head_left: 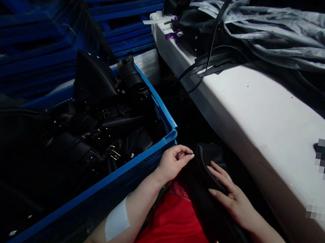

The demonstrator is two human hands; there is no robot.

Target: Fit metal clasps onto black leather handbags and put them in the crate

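- One black piece is lying over the red garment, right of the blue crate.
- Left hand: fingertips are meeting; grip contents cannot be told.
- Right hand: open grip is resting on the piece.

On the person's lap lies a black leather-like piece, between a blue rectangular plastic crate of black leather-like goods at left, blue slatted stacks behind it, and a long white table at right, grey crinkled sheeting on its far side.
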